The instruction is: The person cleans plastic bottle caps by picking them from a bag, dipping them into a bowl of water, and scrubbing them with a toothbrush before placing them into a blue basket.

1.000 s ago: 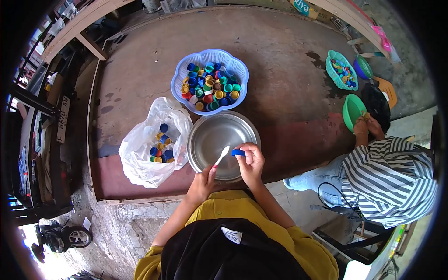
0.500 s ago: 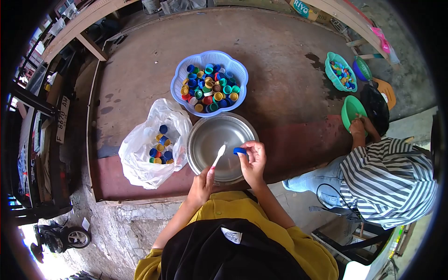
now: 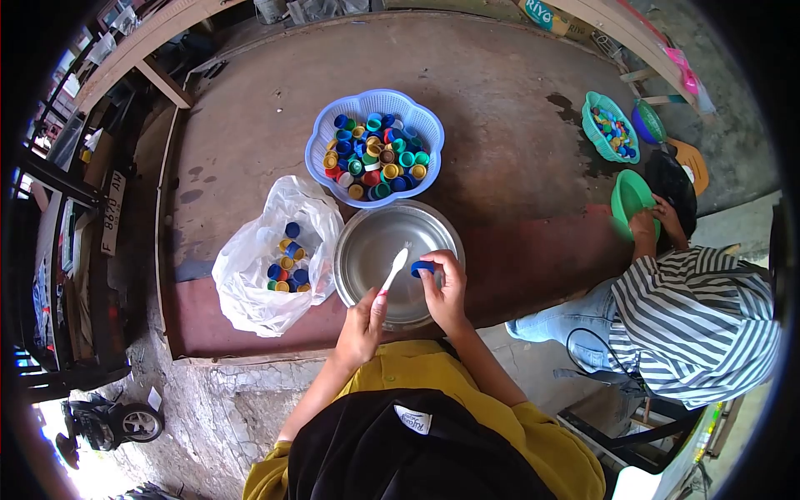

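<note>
A white toothbrush [image 3: 394, 271] is gripped by my left hand [image 3: 362, 329], its bristle end pointing up and away from me. My right hand [image 3: 448, 293] pinches a blue bottle cap [image 3: 422, 268] between thumb and fingers, close beside the brush head but apart from it. Both are above a round metal basin [image 3: 340, 271]. Just beyond the basin is a lavender plastic basket [image 3: 319, 125] full of bottle caps in blue, gold, green and red. To the left, a translucent white plastic bag [image 3: 242, 275] lies open with several caps inside.
At the right, a co-worker in a striped shirt [image 3: 692, 325] has both hands at a green bowl [image 3: 625, 196]. A turquoise basket [image 3: 593, 133] of small colourful pieces, a purple bowl [image 3: 642, 125] and a black bag [image 3: 671, 183] stand nearby. The table's front edge [image 3: 250, 358] runs below my hands.
The cap in my right hand has shifted slightly left and tilted, nearer the brush head. The toothbrush has moved a little up and right. The co-worker's hands have shifted at the green bowl.
</note>
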The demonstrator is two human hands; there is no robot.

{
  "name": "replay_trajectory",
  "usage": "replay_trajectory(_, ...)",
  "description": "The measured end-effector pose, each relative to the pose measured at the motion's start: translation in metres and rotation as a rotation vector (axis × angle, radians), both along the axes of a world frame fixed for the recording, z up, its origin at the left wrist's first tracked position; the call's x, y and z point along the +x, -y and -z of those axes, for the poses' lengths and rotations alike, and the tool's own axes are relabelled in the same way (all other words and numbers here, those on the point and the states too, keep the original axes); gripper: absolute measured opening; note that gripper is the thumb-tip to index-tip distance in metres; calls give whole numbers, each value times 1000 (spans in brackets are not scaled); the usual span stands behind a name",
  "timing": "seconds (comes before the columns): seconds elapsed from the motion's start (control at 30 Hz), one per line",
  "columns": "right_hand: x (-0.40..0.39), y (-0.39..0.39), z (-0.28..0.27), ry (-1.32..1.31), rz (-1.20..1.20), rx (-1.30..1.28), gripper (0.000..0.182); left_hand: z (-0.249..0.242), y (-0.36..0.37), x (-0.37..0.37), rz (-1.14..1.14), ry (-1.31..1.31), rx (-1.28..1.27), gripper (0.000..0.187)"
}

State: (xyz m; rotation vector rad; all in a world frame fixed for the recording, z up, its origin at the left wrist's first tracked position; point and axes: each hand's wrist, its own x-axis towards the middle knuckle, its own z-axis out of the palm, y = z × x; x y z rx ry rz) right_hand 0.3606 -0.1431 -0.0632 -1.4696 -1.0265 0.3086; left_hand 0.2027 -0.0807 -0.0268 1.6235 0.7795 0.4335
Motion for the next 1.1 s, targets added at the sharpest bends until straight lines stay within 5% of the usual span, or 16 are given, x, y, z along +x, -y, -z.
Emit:
replay_trajectory(0.17, -11, -2, 0, -359, 25, 160, 27, -3, 5, 3, 32, -84, 86, 27)
replay_trajectory(0.27, -10, -1, 0, -387, 46, 240, 28, -2, -2, -2, 38, -96, 88, 28)
replay_trajectory(0.3, -2, 1, 2, -92, 92, 172, 26, -8, -3, -3, 38, -130, 50, 29)
replay_trajectory(0.4, -3, 5, -5, -75, 103, -44, 21, -3, 2, -5, 25, -103, 86, 29)
replay_trajectory(0.47, -3, 5, -6, -181, 77, 58, 18, 12, 5, -3, 8, -46, 230, 29)
replay_trajectory(0.6, -3, -2, -14, -225, 79, 145, 16, 7, -5, -9, 44, -158, 58, 28)
replay_trajectory(0.73, -1, -5, -6, -21, 65, 83, 16, -2, -3, -2, 2, -77, 61, 28)
replay_trajectory(0.87, -5, -5, -5, -187, 47, 131, 15, 4, 3, 2, 58, -98, 99, 27)
replay_trajectory(0.9, -8, -5, -8, -424, 51, 201, 13, 6, 0, -1, 47, -110, 89, 26)
replay_trajectory(1.1, -8, -5, 4, -397, 7, 88, 13, 3, 3, -3, 98, -82, 72, 25)
